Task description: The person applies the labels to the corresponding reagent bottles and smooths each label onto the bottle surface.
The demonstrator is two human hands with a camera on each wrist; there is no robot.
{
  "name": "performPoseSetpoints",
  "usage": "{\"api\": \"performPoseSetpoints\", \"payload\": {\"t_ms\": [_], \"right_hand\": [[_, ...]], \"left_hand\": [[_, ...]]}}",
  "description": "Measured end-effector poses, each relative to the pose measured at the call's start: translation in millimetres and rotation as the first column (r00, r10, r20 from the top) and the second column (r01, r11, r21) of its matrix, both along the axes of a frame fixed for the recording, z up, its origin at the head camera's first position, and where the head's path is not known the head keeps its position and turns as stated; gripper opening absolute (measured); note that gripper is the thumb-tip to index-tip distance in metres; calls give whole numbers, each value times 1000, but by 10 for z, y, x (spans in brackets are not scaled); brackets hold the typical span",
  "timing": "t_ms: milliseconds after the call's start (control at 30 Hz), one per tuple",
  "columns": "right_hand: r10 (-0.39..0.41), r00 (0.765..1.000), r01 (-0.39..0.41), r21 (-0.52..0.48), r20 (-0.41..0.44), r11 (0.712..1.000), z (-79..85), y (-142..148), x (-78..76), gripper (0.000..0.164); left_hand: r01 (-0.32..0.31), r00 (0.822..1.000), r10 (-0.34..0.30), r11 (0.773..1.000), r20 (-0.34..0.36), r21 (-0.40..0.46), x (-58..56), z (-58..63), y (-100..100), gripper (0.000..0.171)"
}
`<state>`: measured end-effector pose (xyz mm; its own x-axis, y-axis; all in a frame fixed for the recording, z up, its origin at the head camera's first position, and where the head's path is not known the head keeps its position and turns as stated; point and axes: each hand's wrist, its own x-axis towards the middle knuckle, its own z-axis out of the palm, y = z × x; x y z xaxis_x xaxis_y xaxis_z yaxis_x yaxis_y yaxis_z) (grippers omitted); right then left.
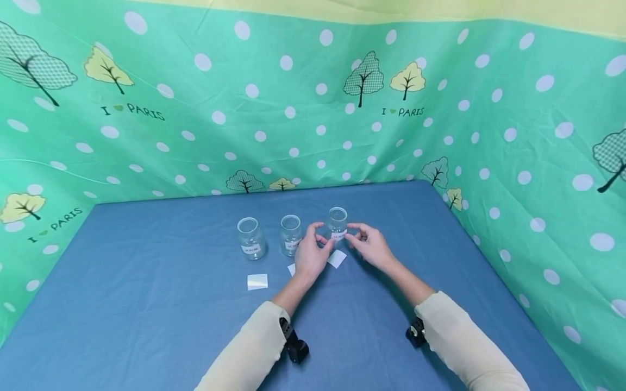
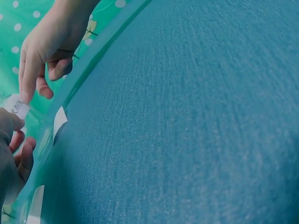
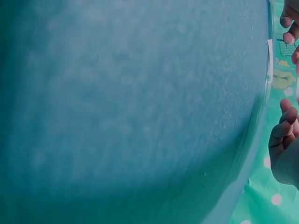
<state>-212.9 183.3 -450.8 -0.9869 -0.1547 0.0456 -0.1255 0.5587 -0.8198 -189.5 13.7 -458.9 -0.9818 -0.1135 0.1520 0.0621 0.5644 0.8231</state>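
Both hands are at the rightmost of three clear glass jars (image 1: 338,218), which stands upright. A white label (image 1: 339,235) with dark print lies across its front. My left hand (image 1: 311,255) holds the jar from the left, with its thumb at the label's left end. From the other side my right hand (image 1: 374,248) holds it, thumb at the label's right end and index finger on the glass. In the left wrist view the printed label (image 2: 19,107) shows between the two hands. The right wrist view catches only parts of the hands at its right edge.
A middle jar (image 1: 290,228) and a left jar (image 1: 250,236) stand in the row, each with a white label. White paper pieces (image 1: 257,282) lie in front of the jars on the blue cloth (image 1: 161,304). Green dotted curtains border the table.
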Motion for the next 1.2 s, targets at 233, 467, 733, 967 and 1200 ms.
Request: {"api": "performPoseSetpoints", "payload": {"t_ms": [233,467,733,967,1200], "right_hand": [[-14,1000,14,-12,-15,1000,-8,-11,5,34],[-30,999,30,2,-34,1000,-2,-28,4,36],[-37,999,38,19,-33,999,-1,-34,5,35],[-22,999,22,17,-47,1000,10,-22,16,34],[-36,998,36,2,-42,999,43,-6,32,25]], "left_hand": [[-2,1000,3,1000,4,-11,4,7,-1,45],[3,1000,-3,1000,10,0,14,16,-4,44],[6,1000,-6,1000,5,-8,18,8,-14,43],[12,1000,-12,1000,-15,-23,23,2,-35,38],[10,1000,-10,1000,-25,-13,43,7,-41,36]]}}
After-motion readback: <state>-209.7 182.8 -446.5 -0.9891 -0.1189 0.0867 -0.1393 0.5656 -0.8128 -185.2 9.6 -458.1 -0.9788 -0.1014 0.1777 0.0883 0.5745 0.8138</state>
